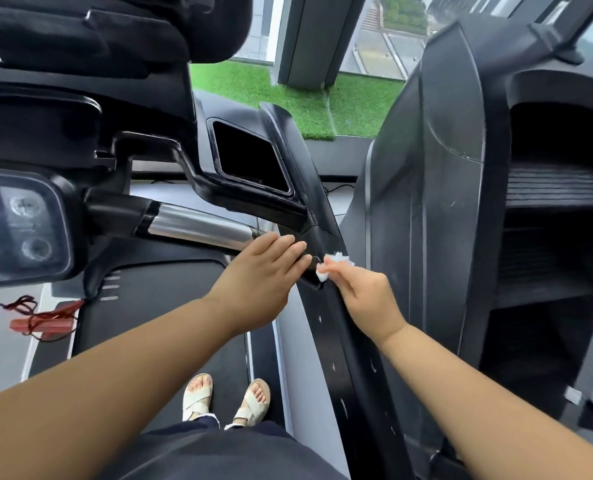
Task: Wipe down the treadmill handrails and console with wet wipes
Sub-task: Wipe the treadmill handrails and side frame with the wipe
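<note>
- Head view looks down on a person standing on the treadmill belt (156, 306), both arms stretched forward to the black right-side handrail (353, 358).
- The right hand (360, 294) has its fingers curled in, pinching a bunched white wet wipe (334, 266). It presses the wipe onto the rail's top face, close to the joint where the silver grip bar (198, 225) comes in from the left.
- The left hand (263, 271) lies flat with fingers straight and holds nothing. Its fingertips rest on the inner side of that same joint, just beside the wipe, and it looks like a bracing hand.
- The relation that matters: the handrail's long axis runs from far ahead, past both hands, and back down toward the person's right side. The wipe sits partway along it, so rail stretches both ways from it. The right hand is already on the rail and best placed to slide along that line.
- The console (63, 74) sits up and to the left, well apart from the wipe.
- Judgement: handrail work is under way, and the console likely comes later.
</note>
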The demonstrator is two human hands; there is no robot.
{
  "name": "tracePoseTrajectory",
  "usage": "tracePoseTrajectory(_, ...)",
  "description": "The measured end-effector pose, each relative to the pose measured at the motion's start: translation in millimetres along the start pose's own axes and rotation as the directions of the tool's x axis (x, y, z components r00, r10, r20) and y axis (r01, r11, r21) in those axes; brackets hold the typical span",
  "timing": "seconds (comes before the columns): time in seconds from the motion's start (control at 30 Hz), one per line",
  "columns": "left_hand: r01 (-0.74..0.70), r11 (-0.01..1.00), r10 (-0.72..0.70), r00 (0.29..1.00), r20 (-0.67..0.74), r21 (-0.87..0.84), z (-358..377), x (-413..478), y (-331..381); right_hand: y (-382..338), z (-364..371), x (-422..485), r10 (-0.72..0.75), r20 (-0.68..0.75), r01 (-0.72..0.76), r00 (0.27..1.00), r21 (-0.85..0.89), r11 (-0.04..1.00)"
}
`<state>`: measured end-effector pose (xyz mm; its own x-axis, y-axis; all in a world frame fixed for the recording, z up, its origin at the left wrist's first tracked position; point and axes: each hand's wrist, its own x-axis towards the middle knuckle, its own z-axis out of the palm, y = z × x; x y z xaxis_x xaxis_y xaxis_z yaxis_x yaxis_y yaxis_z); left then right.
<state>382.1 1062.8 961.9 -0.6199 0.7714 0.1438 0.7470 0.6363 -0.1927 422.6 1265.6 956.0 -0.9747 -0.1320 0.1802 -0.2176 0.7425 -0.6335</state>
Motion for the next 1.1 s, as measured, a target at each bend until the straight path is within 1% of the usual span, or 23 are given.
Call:
tracePoseTrajectory(0.07, 0.002, 1.000, -0.002, 1.000, 0.025, -0.018, -2.1, -0.4, -0.7, -2.7, -14.4, 6.4, 0.055, 0.023, -0.056, 0.998, 0.031, 0.998)
tracePoseTrajectory(0.1, 0.003, 1.000, -0.002, 0.999, 0.036, -0.027, -2.7, -0.5, -1.2, -4.8, -19.4, 14.7, 0.079, -0.008, -0.078, 0.997, 0.036, 0.996)
tracePoseTrajectory(0.2, 0.003, 1.000, -0.002, 0.998, 0.057, -0.019, -3.8, 0.0, -1.7, -14.3, -21.8, 49.7, 0.120, -0.179, -0.117, 0.977, 0.027, 0.993)
tracePoseTrajectory(0.23, 0.003, 1.000, -0.002, 0.998, 0.057, -0.018, -4.3, -0.1, -1.8, -15.8, -17.5, 60.1, 0.123, -0.191, -0.123, 0.974, 0.012, 0.992)
tracePoseTrajectory(0.33, 0.004, 1.000, -0.003, 0.999, 0.035, -0.025, -4.0, -0.3, -1.2, -11.2, 3.4, 66.1, 0.144, -0.089, -0.152, 0.986, -0.086, 0.985)
tracePoseTrajectory(0.4, 0.003, 1.000, -0.003, 1.000, 0.016, -0.022, -3.2, 0.4, -1.3, -5.6, 12.7, 48.8, 0.109, -0.076, -0.119, 0.991, -0.154, 0.981)
tracePoseTrajectory(0.47, 0.006, 1.000, -0.006, 1.000, 0.001, -0.012, -1.9, 0.8, -1.5, -3.9, 11.4, 25.9, 0.082, -0.079, -0.091, 0.993, -0.116, 0.989)
tracePoseTrajectory(0.53, 0.002, 1.000, -0.002, 1.000, -0.020, 0.005, 0.5, 0.2, -1.0, -4.1, 4.3, 8.6, 0.080, -0.015, -0.080, 0.997, -0.069, 0.994)
tracePoseTrajectory(0.57, 0.002, 1.000, -0.002, 1.000, -0.027, 0.013, 1.4, 0.3, -0.6, -5.1, -3.4, 4.5, 0.105, 0.030, -0.104, 0.994, -0.040, 0.994)
tracePoseTrajectory(0.67, 0.007, 1.000, -0.007, 1.000, -0.028, 0.010, 2.5, -0.5, -0.2, -11.0, -30.5, 10.5, 0.242, 0.171, -0.260, 0.955, 0.094, 0.961)
tracePoseTrajectory(0.7, 0.012, 1.000, -0.012, 1.000, -0.029, 0.005, 2.5, -0.6, -0.1, -11.2, -36.5, 17.4, 0.282, 0.164, -0.306, 0.945, 0.148, 0.940)
tracePoseTrajectory(0.77, 0.027, 0.999, -0.027, 1.000, -0.014, -0.018, 0.5, 0.2, 0.7, -10.1, -39.6, 33.4, 0.333, 0.066, -0.339, 0.941, 0.221, 0.914)
tracePoseTrajectory(0.8, 0.032, 0.999, -0.032, 0.999, -0.006, -0.029, 0.0, 0.4, 1.2, -8.8, -35.9, 40.6, 0.329, 0.009, -0.323, 0.944, 0.215, 0.922)
tracePoseTrajectory(0.83, 0.035, 0.999, -0.035, 0.999, -0.004, -0.031, -0.1, 0.5, 1.8, -6.4, -30.1, 46.3, 0.302, -0.043, -0.291, 0.952, 0.172, 0.941)
tracePoseTrajectory(0.9, 0.031, 0.999, -0.031, 0.999, -0.019, -0.018, 1.3, 0.2, 2.3, 3.1, -15.1, 51.2, 0.194, -0.111, -0.195, 0.975, 0.008, 0.981)
tracePoseTrajectory(0.97, 0.027, 1.000, -0.027, 0.999, -0.040, -0.009, 2.6, 0.2, 2.0, 9.9, -4.3, 50.0, 0.093, -0.173, -0.120, 0.980, -0.148, 0.982)
tracePoseTrajectory(1.0, 0.029, 1.000, -0.030, 0.998, -0.049, -0.010, 3.0, 0.3, 1.9, 9.9, -1.3, 48.1, 0.058, -0.204, -0.097, 0.977, -0.187, 0.978)
tracePoseTrajectory(1.07, 0.038, 0.999, -0.040, 0.996, -0.075, -0.027, 4.0, 0.6, 2.8, 4.9, 2.1, 40.6, -0.016, -0.219, -0.036, 0.976, -0.230, 0.972)
tracePoseTrajectory(1.1, 0.041, 0.999, -0.044, 0.994, -0.096, -0.033, 5.0, 0.9, 3.5, 2.9, 3.4, 35.4, -0.037, -0.183, -0.008, 0.982, -0.238, 0.971)
